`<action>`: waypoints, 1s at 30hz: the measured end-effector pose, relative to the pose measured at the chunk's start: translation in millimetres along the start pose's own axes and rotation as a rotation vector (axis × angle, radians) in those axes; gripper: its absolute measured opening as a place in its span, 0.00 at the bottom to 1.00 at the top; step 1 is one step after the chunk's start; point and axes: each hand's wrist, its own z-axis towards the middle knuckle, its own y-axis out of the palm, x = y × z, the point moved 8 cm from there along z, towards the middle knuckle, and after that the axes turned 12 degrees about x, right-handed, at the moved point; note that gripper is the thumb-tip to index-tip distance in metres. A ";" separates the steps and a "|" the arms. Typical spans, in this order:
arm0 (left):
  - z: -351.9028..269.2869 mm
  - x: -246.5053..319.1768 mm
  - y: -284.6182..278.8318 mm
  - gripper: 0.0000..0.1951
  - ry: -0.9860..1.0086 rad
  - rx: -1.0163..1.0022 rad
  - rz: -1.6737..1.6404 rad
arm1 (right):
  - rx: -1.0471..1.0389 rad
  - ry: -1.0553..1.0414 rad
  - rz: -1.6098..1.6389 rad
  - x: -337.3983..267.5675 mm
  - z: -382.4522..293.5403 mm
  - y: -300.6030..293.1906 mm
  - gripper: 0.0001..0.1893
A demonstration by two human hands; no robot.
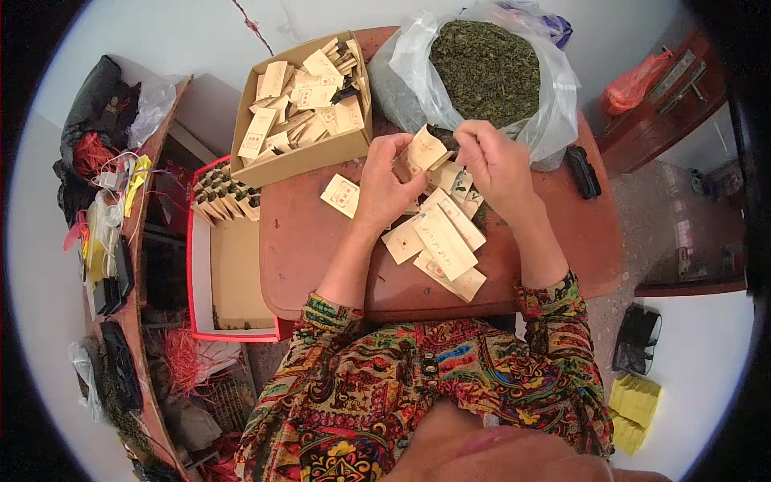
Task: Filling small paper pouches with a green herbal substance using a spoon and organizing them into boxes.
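Note:
My left hand [390, 175] grips a small kraft-paper packet [425, 149] above the table, its thumb and fingers on the packet's sides. Close to the packet's right end, my right hand [495, 161] has its fingers curled together. Dark leaf matter [444, 137] shows between packet and right hand; whether those fingers pinch any of it is hidden. Below both hands lies a loose pile of printed paper packets [447, 241], overlapping one another. One separate packet [341, 195] lies flat left of my left wrist. Behind my hands stands a clear plastic bag filled with dried leaves [488, 69].
A cardboard box [301, 159] heaped with packets stands at the table's back left. Lower left, a red-edged box [241, 277] holds upright leaf-filled packets in one end. A black object [583, 172] lies on the table's right side. Cluttered shelving [150, 199] borders the left.

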 end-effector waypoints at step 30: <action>0.3 -2.4 0.4 0.29 -0.046 -0.035 -0.022 | 0.084 -0.442 0.068 -33.3 -8.8 -3.3 0.07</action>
